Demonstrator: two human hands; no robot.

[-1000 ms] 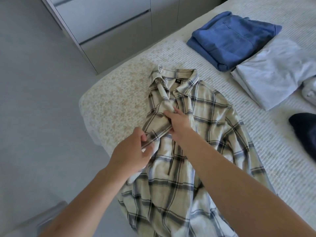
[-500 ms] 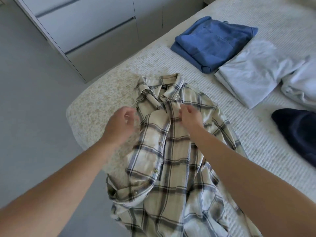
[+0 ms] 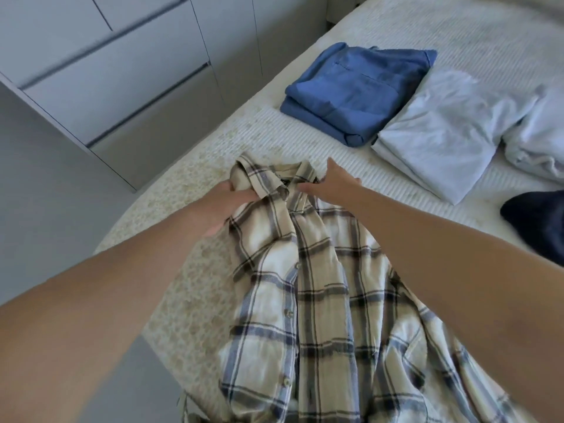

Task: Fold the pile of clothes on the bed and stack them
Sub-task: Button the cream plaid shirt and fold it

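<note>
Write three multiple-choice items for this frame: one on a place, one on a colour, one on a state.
1. Where does the folded blue garment lie?
A. on the floor
B. on the bed, touching the folded pale garment
C. in a drawer

2. What colour is the garment at the right edge of the frame?
A. dark navy
B. red
C. yellow

3. What is the left hand doing?
A. hanging idle
B. pressing the drawers
C. gripping the plaid shirt at its collar

Answers: 1 B, it sits on the bed against the folded pale garment. 2 A, the dark navy garment shows there. 3 C, its fingers curl round the plaid shirt by the collar.
</note>
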